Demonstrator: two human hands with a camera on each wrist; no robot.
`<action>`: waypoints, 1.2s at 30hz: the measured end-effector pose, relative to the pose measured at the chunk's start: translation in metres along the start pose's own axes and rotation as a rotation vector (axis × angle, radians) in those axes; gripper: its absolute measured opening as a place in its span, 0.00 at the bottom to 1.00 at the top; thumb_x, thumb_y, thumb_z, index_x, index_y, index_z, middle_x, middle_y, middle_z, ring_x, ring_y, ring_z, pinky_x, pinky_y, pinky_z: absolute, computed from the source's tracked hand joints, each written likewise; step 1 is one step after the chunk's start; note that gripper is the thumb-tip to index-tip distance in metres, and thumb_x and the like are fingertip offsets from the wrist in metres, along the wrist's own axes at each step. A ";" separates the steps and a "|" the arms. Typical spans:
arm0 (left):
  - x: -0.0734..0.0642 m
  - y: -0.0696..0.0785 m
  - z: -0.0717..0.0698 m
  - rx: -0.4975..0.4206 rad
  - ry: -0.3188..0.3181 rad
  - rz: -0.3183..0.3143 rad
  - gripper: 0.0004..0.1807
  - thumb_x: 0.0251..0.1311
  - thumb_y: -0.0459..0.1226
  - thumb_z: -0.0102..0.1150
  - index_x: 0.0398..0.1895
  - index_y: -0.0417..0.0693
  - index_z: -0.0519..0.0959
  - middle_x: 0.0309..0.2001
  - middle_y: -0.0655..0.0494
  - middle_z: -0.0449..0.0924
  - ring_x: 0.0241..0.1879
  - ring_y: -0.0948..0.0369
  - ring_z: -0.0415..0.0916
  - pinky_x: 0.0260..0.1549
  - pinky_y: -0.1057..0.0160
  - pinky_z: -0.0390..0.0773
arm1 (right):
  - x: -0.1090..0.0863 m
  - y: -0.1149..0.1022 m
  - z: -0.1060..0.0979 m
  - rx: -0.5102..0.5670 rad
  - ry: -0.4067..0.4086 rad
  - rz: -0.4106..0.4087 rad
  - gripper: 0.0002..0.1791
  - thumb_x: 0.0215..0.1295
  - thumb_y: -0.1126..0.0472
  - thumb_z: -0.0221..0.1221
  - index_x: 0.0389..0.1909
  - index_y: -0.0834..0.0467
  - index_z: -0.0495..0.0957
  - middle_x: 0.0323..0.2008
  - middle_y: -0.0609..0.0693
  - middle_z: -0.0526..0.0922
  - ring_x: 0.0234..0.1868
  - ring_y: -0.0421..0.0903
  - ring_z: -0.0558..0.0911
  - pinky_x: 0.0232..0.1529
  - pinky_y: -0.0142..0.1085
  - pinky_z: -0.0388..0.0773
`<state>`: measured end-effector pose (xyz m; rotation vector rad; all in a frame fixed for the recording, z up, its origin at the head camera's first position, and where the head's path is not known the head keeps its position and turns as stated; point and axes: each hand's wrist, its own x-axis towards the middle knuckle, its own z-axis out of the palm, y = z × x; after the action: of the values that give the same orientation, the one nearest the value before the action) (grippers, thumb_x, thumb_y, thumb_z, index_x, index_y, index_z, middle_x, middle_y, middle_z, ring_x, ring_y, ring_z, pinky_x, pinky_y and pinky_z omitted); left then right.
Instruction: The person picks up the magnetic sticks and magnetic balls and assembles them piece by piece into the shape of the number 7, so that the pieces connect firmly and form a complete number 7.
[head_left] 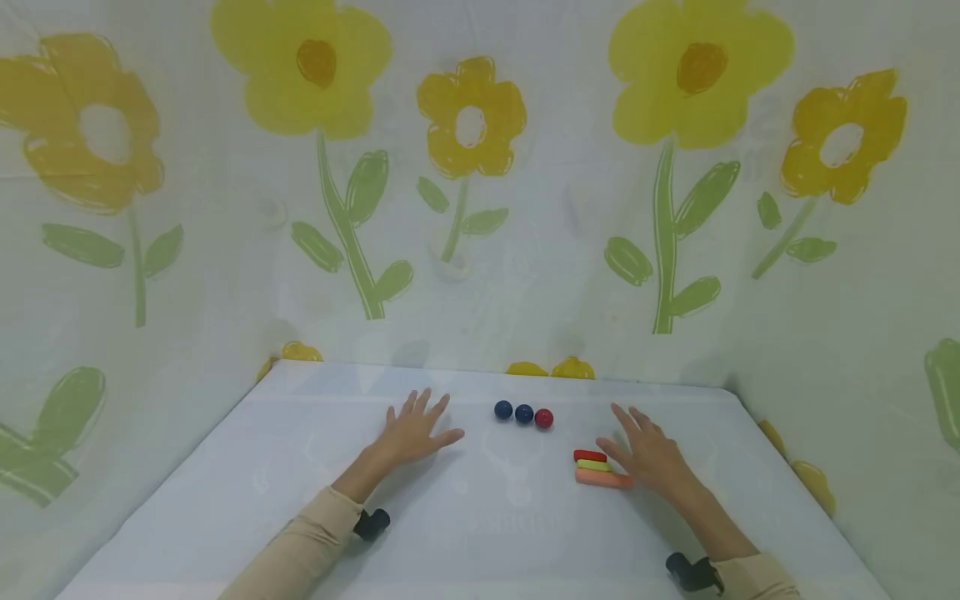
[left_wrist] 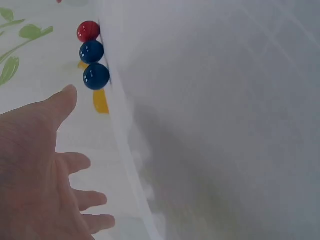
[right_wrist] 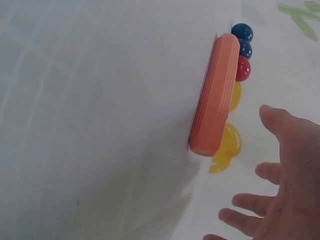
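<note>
Two dark blue balls (head_left: 513,412) and a red ball (head_left: 543,418) sit in a slanting row toward the back of the white table. Nearer the front lie three sticks side by side: a short red stick (head_left: 590,456), a yellow-green stick (head_left: 594,465) and a longer orange stick (head_left: 603,478), ridged along its length in the right wrist view. My left hand (head_left: 411,435) is spread left of the balls, holding nothing. Just right of the sticks, my right hand (head_left: 654,457) has its fingers extended and grips nothing; its thumb is close to them.
The white table (head_left: 480,542) has a back edge a short way behind the balls. A white curtain (head_left: 525,275) with yellow flowers surrounds it at the back and sides. Dark wrist devices (head_left: 692,573) sit on both forearms.
</note>
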<state>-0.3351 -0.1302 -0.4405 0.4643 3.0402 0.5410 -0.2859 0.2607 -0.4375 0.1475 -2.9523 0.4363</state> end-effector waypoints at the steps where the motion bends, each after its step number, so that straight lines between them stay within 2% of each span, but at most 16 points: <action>1: 0.001 0.001 0.001 -0.002 -0.004 0.004 0.45 0.63 0.66 0.48 0.77 0.55 0.55 0.78 0.40 0.46 0.77 0.38 0.40 0.67 0.27 0.44 | 0.000 -0.001 0.000 0.005 -0.007 0.004 0.44 0.65 0.40 0.58 0.75 0.58 0.55 0.72 0.71 0.57 0.69 0.73 0.61 0.59 0.73 0.60; 5: 0.003 0.007 0.006 -0.024 -0.026 0.014 0.45 0.62 0.65 0.50 0.77 0.54 0.55 0.77 0.40 0.48 0.76 0.38 0.44 0.68 0.30 0.49 | 0.003 -0.006 0.003 0.029 -0.030 0.023 0.44 0.65 0.42 0.59 0.75 0.58 0.55 0.70 0.70 0.60 0.68 0.71 0.62 0.60 0.70 0.63; 11: 0.008 0.015 0.011 -0.081 -0.046 0.020 0.44 0.62 0.63 0.54 0.76 0.53 0.57 0.76 0.39 0.52 0.74 0.36 0.50 0.67 0.34 0.58 | 0.008 -0.011 0.009 0.063 -0.056 0.033 0.39 0.66 0.45 0.59 0.73 0.58 0.59 0.66 0.70 0.66 0.65 0.67 0.70 0.56 0.60 0.75; 14: 0.011 0.020 0.012 -0.098 -0.037 0.035 0.43 0.62 0.61 0.56 0.75 0.52 0.59 0.74 0.39 0.56 0.73 0.37 0.54 0.66 0.36 0.61 | 0.009 -0.013 0.010 0.085 -0.065 0.028 0.35 0.66 0.47 0.60 0.70 0.58 0.65 0.62 0.67 0.71 0.60 0.64 0.75 0.54 0.56 0.78; 19: 0.019 0.024 0.015 -0.100 -0.008 0.083 0.41 0.62 0.59 0.57 0.73 0.50 0.63 0.70 0.41 0.65 0.69 0.45 0.64 0.65 0.43 0.67 | 0.010 -0.017 0.008 0.153 -0.076 0.038 0.25 0.64 0.53 0.63 0.60 0.55 0.76 0.50 0.58 0.79 0.48 0.53 0.81 0.45 0.46 0.83; 22: 0.024 0.026 0.017 -0.109 0.004 0.104 0.39 0.63 0.58 0.58 0.72 0.49 0.65 0.67 0.42 0.68 0.66 0.48 0.67 0.64 0.46 0.70 | 0.011 -0.020 0.006 0.190 -0.075 0.029 0.19 0.62 0.57 0.65 0.54 0.55 0.80 0.44 0.54 0.81 0.43 0.48 0.81 0.41 0.41 0.84; 28: 0.031 0.033 0.019 -0.134 0.015 0.123 0.36 0.63 0.55 0.60 0.70 0.46 0.67 0.64 0.43 0.72 0.63 0.49 0.71 0.63 0.48 0.71 | 0.014 -0.021 0.006 0.243 -0.096 0.009 0.11 0.61 0.62 0.66 0.45 0.54 0.84 0.41 0.51 0.84 0.39 0.44 0.80 0.41 0.37 0.83; 36: 0.040 0.041 0.021 -0.115 0.040 0.153 0.33 0.63 0.50 0.61 0.68 0.45 0.69 0.57 0.44 0.77 0.55 0.52 0.76 0.58 0.50 0.75 | 0.021 -0.014 0.009 0.310 -0.163 0.008 0.10 0.62 0.61 0.65 0.44 0.54 0.86 0.40 0.48 0.86 0.39 0.42 0.79 0.42 0.36 0.82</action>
<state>-0.3604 -0.0748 -0.4452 0.6930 3.0055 0.7364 -0.3063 0.2428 -0.4384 0.2162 -3.0209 0.9233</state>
